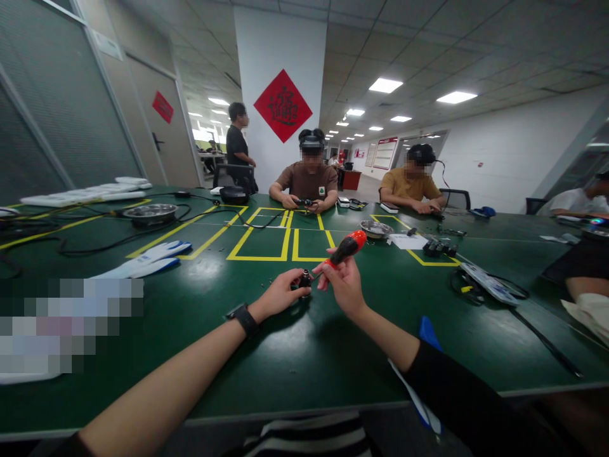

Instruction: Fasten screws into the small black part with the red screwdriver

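Over the table (394, 298), left hand (280, 294) grips black fitting (305, 278); right hand (345, 287) holds screwdriver (349, 247) alongside.

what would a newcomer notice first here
Probably the red diamond sign high on the white pillar. Next, the red-and-black screwdriver in the right hand, its shaft pointing toward the small dark part in the left hand. Beyond the hands, yellow outlines stand out on the green table.

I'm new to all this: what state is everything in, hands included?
Left hand: closed on the black part
Right hand: closed on the screwdriver
Screwdriver: tilted, handle up; tip contact unclear
Black part: upright
Wristband: worn
White-and-blue glove: lying on the table
Ceiling light: lit
Door: looks shut
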Motion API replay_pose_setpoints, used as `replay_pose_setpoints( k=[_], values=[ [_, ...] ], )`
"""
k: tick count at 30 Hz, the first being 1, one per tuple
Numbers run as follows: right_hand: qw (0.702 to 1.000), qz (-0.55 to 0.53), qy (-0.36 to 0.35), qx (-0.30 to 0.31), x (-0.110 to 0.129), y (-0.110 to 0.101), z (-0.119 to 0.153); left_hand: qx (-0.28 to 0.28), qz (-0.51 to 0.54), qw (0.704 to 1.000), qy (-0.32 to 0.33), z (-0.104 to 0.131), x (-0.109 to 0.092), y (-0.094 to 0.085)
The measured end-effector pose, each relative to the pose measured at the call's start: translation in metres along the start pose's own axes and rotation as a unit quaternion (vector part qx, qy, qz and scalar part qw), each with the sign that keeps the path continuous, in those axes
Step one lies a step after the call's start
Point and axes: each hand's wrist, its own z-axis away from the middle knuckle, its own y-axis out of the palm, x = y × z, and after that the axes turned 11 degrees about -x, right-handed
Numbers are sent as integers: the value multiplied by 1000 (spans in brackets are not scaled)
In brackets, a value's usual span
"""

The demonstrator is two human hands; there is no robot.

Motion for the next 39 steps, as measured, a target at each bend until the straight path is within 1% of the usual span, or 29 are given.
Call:
replay_pose_setpoints(
  k=[6, 8, 15, 24, 32, 37, 39],
  values=[
    [999, -26, 20, 10, 5, 2, 0, -1, 3, 1000, 4, 0, 1, 0],
    [999, -25, 21, 5, 7, 2, 0, -2, 1, 1000, 2, 0, -1, -1],
    [1000, 1, 13, -29, 6, 2, -4, -5, -16, 1000, -2, -1, -7, -4],
    [996, 17, 16, -91, 0, 0, -5, -4, -37, 999, 8, -1, -5, -3],
    [997, 43, -21, -66, -5, -3, -5, -4, -32, 999, 14, 0, 0, -1],
    [999, 31, -13, -21, -5, -2, -6, -7, -31, 999, 2, 0, 1, 1],
    [1000, 24, -3, -12, -4, -2, -7, -6, -27, 1000, 0, 0, 0, 1]
  ],
)
